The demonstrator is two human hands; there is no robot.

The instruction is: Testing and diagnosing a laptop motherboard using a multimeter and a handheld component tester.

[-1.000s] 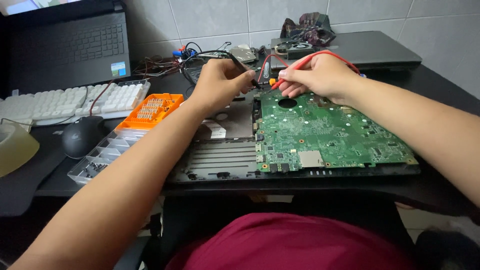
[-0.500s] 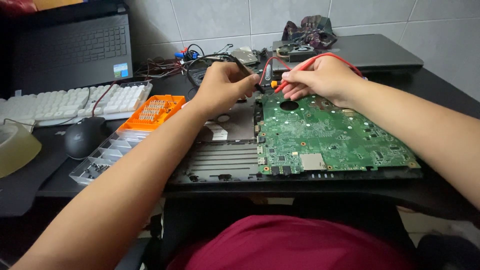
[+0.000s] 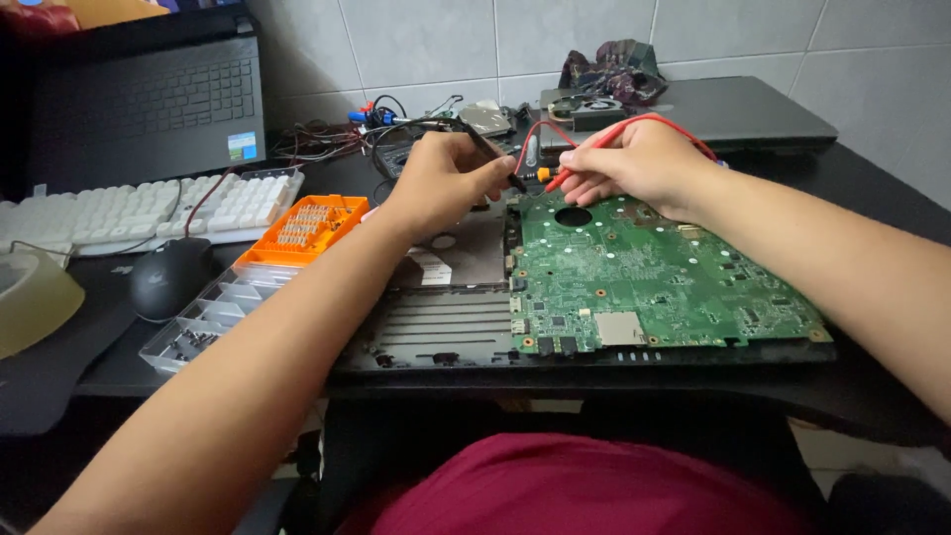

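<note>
**At the far-left corner of the green board: two probes, tips together**

Above the green circuit board [image 3: 654, 272], at its far-left corner beside the round hole, two probes. Left hand [image 3: 441, 183] pinched around the black probe [image 3: 495, 159], long axis slanting down and rightward from the grip toward the board edge. Right hand [image 3: 634, 163] pinched around the red probe [image 3: 594, 159], long axis slanting down and leftward, tip just left of the grip. Tips near each other, contact with the board too small to tell. Both hands about equally near that corner. Left of the board on the desk [image 3: 872, 198]: one orange bit case [image 3: 307, 226], one clear parts tray [image 3: 213, 312], one black mouse [image 3: 170, 277], one white keyboard [image 3: 139, 208].
</note>
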